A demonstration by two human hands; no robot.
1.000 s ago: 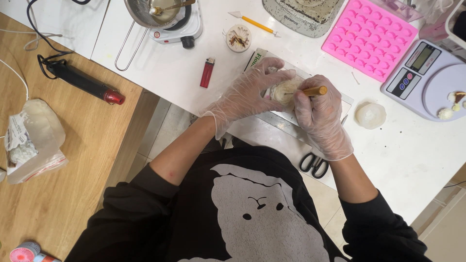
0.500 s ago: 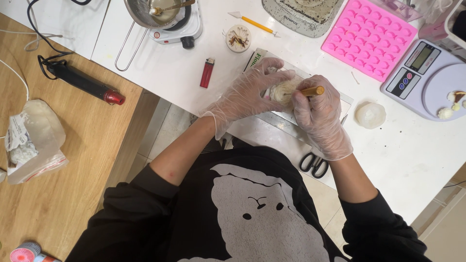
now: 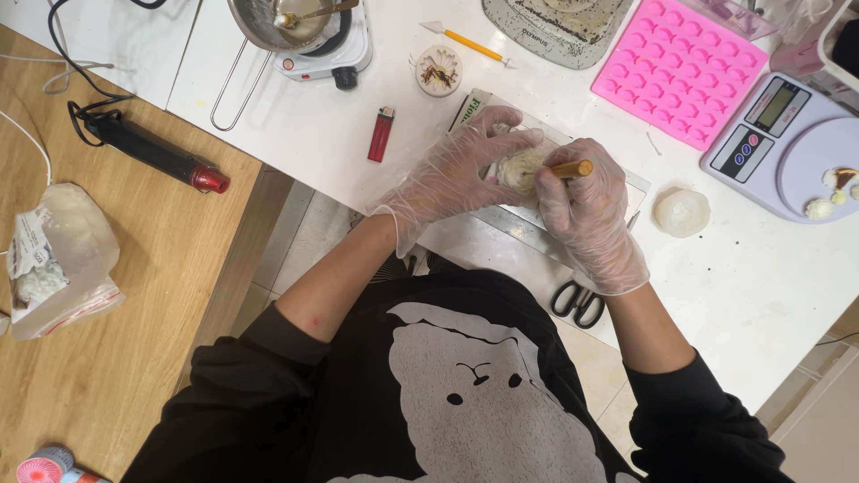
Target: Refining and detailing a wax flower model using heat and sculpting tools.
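Both hands wear thin clear gloves and meet over a clear plate [image 3: 626,192] on the white table [image 3: 295,134]. My left hand [image 3: 456,170] cups a small cream-coloured round piece [image 3: 519,165], fingers curled round its far side. My right hand [image 3: 586,215] grips a thin tool with a yellow-orange handle [image 3: 571,168], its tip hidden against the cream piece. Under the plate lies a printed card, mostly covered by my hands.
A red lighter [image 3: 382,134], a small round lidded tin [image 3: 439,70], a pink silicone mould [image 3: 680,67], a digital scale [image 3: 787,143], a translucent round lump [image 3: 681,212] and black-handled scissors [image 3: 578,302] lie around. A pot on a small hotplate [image 3: 295,27] stands at the back. A heat tool [image 3: 152,154] rests on the wooden desk.
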